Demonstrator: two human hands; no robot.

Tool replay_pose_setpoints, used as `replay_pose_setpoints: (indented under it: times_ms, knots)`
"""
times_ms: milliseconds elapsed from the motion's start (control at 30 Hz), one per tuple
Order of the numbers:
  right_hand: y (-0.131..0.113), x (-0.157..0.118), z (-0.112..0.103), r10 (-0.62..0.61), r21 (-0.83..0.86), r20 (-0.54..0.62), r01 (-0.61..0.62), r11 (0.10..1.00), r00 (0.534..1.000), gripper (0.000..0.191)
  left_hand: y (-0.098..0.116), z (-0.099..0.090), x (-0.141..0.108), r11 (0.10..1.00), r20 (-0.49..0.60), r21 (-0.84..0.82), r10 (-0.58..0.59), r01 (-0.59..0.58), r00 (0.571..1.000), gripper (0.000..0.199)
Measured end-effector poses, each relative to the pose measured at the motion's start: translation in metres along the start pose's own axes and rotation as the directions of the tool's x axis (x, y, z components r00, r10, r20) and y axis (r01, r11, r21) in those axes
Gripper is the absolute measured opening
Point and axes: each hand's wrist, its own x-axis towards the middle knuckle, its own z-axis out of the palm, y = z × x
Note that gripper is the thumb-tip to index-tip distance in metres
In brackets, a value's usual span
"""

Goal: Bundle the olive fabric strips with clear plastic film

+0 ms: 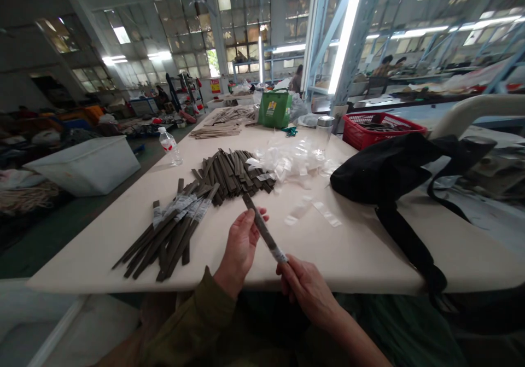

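Observation:
A dark grey flat strip (264, 229) slants between my two hands above the table's front edge, with a pale clear wrap around its lower end. My left hand (241, 241) pinches its upper part between thumb and fingers. At the wrapped end, my right hand (301, 282) is closed on the strip. To the left lies a fanned pile of similar strips (174, 236) with clear wraps on them. Behind it is a bigger heap of bare dark strips (229, 173). Clear plastic pieces (291, 162) are bunched beside that heap, and two flat ones (314, 212) lie nearer me.
On the pale table (254, 271) stand a water bottle (170, 147), a green bag (274, 109) and a clear jar (324, 132). A black bag (381, 170) with straps lies at right, by a red basket (379, 129). Beige strips (217, 130) lie at the far end.

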Motion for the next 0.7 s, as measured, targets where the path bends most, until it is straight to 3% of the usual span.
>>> replay_pose_setpoints:
  times_ms: [200, 433, 633, 700]
  knots:
    - [0.002, 0.005, -0.001, -0.034, -0.014, -0.021, 0.033, 0.999, 0.999, 0.039, -0.042, -0.011, -0.027, 0.986, 0.041, 0.08, -0.152, 0.148, 0.988, 0.032]
    - [-0.006, 0.008, -0.001, -0.008, -0.022, 0.041, 0.009, 1.0, 0.999, 0.039, -0.009, -0.011, -0.01, 1.0, 0.005, -0.022, -0.008, 0.008, 1.0, 0.028]
    - [-0.008, 0.015, 0.001, -0.022, 0.086, 0.031, 0.019, 0.996, 0.999, 0.042, -0.027, -0.014, -0.025, 0.991, 0.094, 0.093, -0.103, 0.095, 0.99, 0.023]
    - [-0.008, 0.017, -0.001, -0.043, 0.114, 0.038, 0.039, 0.993, 0.998, 0.042, -0.022, -0.015, -0.023, 0.987, 0.117, 0.152, -0.071, 0.053, 0.991, 0.024]
